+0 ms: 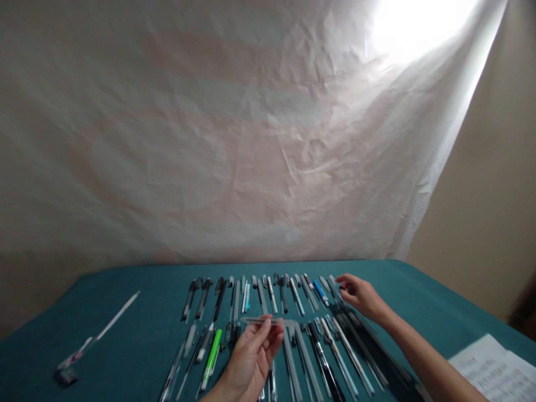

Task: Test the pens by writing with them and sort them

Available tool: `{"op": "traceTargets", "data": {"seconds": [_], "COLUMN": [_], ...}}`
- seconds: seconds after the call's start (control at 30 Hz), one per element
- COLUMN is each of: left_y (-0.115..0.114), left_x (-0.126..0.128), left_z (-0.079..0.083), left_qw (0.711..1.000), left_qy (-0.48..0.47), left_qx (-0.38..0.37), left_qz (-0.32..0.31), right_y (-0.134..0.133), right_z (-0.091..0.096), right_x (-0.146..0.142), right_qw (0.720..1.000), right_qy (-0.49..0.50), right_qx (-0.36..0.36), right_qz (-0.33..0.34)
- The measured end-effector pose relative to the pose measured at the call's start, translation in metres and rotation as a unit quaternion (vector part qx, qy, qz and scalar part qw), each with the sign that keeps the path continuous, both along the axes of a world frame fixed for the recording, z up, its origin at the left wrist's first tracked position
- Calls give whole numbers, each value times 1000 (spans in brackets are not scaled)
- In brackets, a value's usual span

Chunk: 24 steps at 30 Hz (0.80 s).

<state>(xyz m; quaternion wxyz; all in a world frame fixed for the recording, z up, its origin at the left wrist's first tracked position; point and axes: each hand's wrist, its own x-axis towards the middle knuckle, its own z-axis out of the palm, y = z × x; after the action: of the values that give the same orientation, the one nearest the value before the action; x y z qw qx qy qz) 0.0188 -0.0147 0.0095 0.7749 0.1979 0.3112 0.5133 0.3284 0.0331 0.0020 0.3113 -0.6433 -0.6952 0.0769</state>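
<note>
Clear and see-through, a slim pen barrel (252, 321) lies crosswise between the thumb and fingers of my left hand (256, 349), above the front row of pens. My right hand (360, 296) is at the right end of the back row, its fingers loosely bent with a gap between them. The index fingertip is beside a clear pen part (333, 283); whether they touch I cannot tell. A blue pen (321, 293) lies just left of that hand. Below my left hand is a bright green pen (211, 357), and part of the front row is hidden behind the hand.
Two rows of pens and pen parts lie on a green cloth (138, 346). A thin white stick-like item (118, 315) with a dark end is at left. Printed paper (496, 363) lies at right, partly behind my forearm. A pale hanging sheet (251, 167) stands behind the table.
</note>
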Motion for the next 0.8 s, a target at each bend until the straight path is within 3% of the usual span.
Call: {"op": "traceTargets", "data": {"seconds": [0.1,0.17,0.27,0.37,0.43,0.5,0.8], "left_y": [0,-1,0,1,2,3,2], "left_x": [0,0,0,-2,-2,-3,-3], "left_z": [0,0,-2,-4,-4,-5,-5], "left_qw": [1000,1000,1000,1000,1000,999,999], "left_qy": [-1,-2,-4,-7,-6,-5,-13], "left_qx": [1,-1,4,14,20,23,20], "left_qz": [4,5,10,16,21,26,28], "right_y": [-15,-27,-42,-49,-51,-52,-58], "right_z": [28,41,45,33,24,18,19], "right_x": [-39,-67,-103,-124,-131,-134,-142], "right_qw": [991,964,882,780,738,730,774], "right_qy": [112,219,406,576,629,638,591], "right_qx": [-11,-61,-141,-188,-209,-216,-188], "right_qz": [78,141,192,157,130,117,127]}}
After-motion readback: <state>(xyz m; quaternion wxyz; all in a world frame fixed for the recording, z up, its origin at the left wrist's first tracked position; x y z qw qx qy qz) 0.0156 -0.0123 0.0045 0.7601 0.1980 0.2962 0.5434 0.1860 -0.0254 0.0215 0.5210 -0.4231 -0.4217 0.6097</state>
